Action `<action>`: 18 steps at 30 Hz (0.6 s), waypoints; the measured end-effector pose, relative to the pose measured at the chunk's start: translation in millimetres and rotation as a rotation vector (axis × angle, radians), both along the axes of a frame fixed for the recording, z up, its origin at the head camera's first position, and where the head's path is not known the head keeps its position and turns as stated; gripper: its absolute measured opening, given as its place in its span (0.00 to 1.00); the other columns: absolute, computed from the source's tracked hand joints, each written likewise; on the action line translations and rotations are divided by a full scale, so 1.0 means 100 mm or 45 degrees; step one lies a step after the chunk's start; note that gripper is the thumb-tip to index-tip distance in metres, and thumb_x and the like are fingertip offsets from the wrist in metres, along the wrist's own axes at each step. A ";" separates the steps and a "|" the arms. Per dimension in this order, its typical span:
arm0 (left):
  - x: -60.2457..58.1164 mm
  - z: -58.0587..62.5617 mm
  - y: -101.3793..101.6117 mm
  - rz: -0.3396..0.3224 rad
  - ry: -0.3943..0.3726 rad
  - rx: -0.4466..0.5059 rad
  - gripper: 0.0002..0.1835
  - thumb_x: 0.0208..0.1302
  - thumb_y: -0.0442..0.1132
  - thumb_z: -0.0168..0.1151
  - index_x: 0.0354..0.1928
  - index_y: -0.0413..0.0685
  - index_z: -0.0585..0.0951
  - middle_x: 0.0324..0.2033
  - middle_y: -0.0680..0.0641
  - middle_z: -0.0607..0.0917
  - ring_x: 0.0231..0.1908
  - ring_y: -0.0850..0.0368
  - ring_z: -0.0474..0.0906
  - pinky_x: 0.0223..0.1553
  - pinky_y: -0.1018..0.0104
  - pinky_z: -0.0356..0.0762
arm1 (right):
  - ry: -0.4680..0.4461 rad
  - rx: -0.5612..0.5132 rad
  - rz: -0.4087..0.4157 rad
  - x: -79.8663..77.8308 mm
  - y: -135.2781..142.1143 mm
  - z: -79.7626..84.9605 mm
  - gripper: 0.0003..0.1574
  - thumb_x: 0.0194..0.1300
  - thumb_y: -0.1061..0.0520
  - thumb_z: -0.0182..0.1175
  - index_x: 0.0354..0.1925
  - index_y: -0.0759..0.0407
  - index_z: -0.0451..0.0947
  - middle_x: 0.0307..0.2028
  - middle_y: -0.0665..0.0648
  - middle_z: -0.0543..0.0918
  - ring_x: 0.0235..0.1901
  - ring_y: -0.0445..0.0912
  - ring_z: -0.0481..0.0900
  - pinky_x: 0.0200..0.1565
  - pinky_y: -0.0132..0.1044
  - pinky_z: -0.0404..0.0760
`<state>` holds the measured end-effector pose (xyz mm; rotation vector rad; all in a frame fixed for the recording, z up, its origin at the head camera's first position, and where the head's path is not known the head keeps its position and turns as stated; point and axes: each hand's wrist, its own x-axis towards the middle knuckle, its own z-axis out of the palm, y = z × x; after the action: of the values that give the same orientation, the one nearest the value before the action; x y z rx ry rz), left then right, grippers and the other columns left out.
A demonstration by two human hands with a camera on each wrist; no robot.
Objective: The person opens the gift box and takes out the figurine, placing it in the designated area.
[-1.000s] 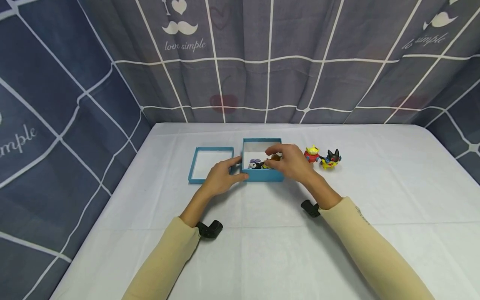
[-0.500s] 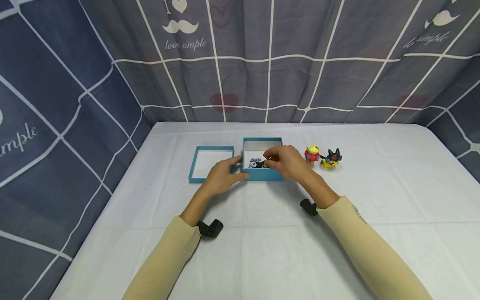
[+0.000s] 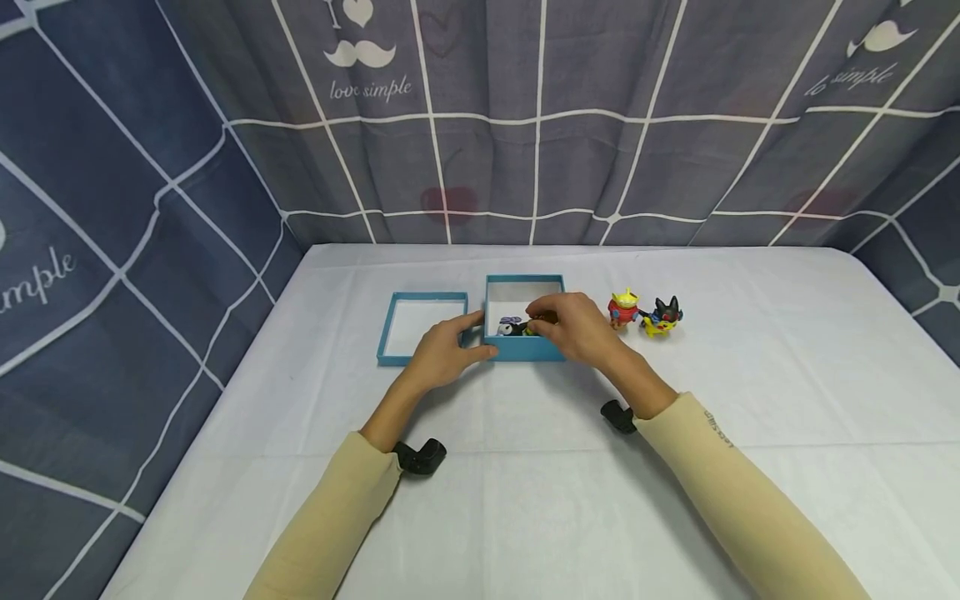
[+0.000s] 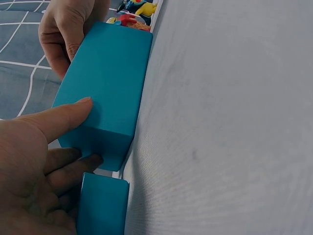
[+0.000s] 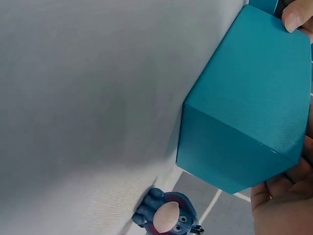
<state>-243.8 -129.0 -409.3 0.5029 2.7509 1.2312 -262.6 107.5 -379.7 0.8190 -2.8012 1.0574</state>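
Note:
My left hand [image 3: 438, 357] grips the near left corner of an open teal box [image 3: 522, 348], thumb along its front wall and fingers at its left end. In the left wrist view this thumb [image 4: 66, 117] lies flat on the teal side. Over the box's right part, my right hand [image 3: 573, 329] reaches in, thumb and index finger pinching a small toy figure that they mostly cover. Beside those fingertips lies a black-and-white toy figure [image 3: 513, 330] on the white box floor. The right wrist view hides the right fingertips behind the box wall.
The teal-rimmed lid [image 3: 417, 327] lies upturned left of the box. Right of the box stand a red toy figure with a yellow head [image 3: 623, 309] and a yellow one with black ears [image 3: 661, 318]. A blue figure [image 5: 168, 215] shows in the right wrist view. Curtains surround the table.
The right thumb and index finger have shifted slightly left and down in the box, covering more of the brownish figure. The left hand, box and lid stay in place.

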 end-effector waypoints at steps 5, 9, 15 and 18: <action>0.00 0.00 0.00 -0.005 0.005 0.000 0.38 0.64 0.50 0.68 0.72 0.43 0.67 0.69 0.42 0.69 0.70 0.44 0.61 0.66 0.47 0.61 | 0.048 -0.039 0.018 0.00 0.01 -0.04 0.11 0.66 0.62 0.65 0.46 0.67 0.85 0.39 0.57 0.87 0.38 0.48 0.83 0.44 0.45 0.80; 0.00 -0.01 0.00 -0.007 0.013 0.002 0.38 0.64 0.50 0.68 0.72 0.43 0.67 0.69 0.42 0.69 0.69 0.44 0.61 0.66 0.47 0.62 | 0.089 -0.063 0.019 0.00 0.02 -0.07 0.11 0.65 0.62 0.66 0.44 0.66 0.85 0.38 0.56 0.87 0.38 0.48 0.83 0.43 0.46 0.80; 0.01 -0.01 0.00 -0.004 0.017 0.008 0.38 0.64 0.49 0.68 0.72 0.42 0.67 0.69 0.42 0.69 0.69 0.44 0.61 0.66 0.47 0.62 | 0.125 -0.100 0.002 0.01 0.03 -0.08 0.11 0.66 0.60 0.66 0.44 0.65 0.86 0.38 0.56 0.87 0.37 0.48 0.82 0.41 0.45 0.80; 0.01 -0.01 0.00 -0.004 0.020 0.008 0.38 0.64 0.49 0.68 0.72 0.42 0.67 0.69 0.41 0.69 0.69 0.44 0.61 0.66 0.47 0.62 | 0.135 -0.129 -0.021 0.02 0.03 -0.08 0.11 0.66 0.60 0.66 0.44 0.66 0.86 0.38 0.56 0.87 0.36 0.48 0.82 0.39 0.44 0.79</action>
<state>-242.8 -129.2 -410.2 0.5188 2.7588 1.2414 -260.6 110.8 -388.1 0.8140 -2.6387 1.1087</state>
